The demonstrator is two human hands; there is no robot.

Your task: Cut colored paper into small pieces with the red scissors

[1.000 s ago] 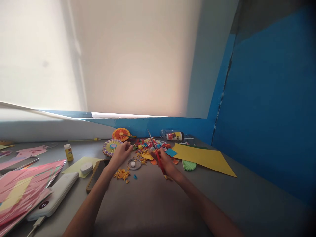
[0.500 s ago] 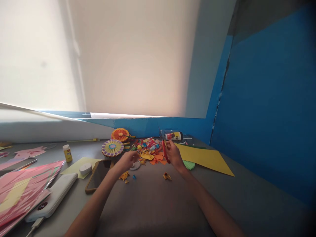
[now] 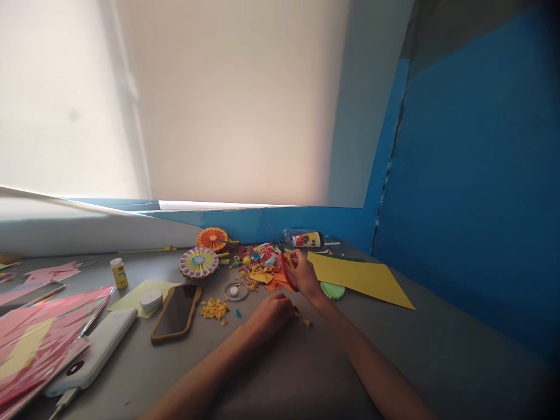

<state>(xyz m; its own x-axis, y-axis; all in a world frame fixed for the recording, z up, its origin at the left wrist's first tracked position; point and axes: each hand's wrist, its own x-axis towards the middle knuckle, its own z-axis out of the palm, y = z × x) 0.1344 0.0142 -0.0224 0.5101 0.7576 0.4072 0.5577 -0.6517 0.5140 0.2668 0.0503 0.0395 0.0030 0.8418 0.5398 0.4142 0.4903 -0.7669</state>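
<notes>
My right hand point(image 3: 305, 273) is closed round a pair of scissors point(image 3: 287, 274) with red and yellow handles, blades pointing away from me. Low on the desk, my left hand point(image 3: 275, 315) has its fingers curled down over orange paper scraps; a bit of one point(image 3: 307, 323) shows beside the fingertips. The palm hides most of what lies beneath. Left of that hand are a small heap of yellow-orange paper scraps point(image 3: 213, 309) and a blue scrap point(image 3: 238, 314). Behind both hands spreads a colourful pile of paper cuttings point(image 3: 262, 262).
A phone point(image 3: 175, 312), a white power bank point(image 3: 98, 344), a glue bottle point(image 3: 118, 273) and packed coloured paper point(image 3: 35, 338) lie leftward. Two folded paper rosettes point(image 3: 199, 262) sit behind. At right are a yellow sheet point(image 3: 363, 280), a green paper fan point(image 3: 332, 290) and a labelled bottle point(image 3: 307, 240).
My left hand has moved right and nearer, from beside the clear ring onto the orange scraps. More yellow-orange bits lie in the left heap. The right hand has shifted slightly left with the scissors.
</notes>
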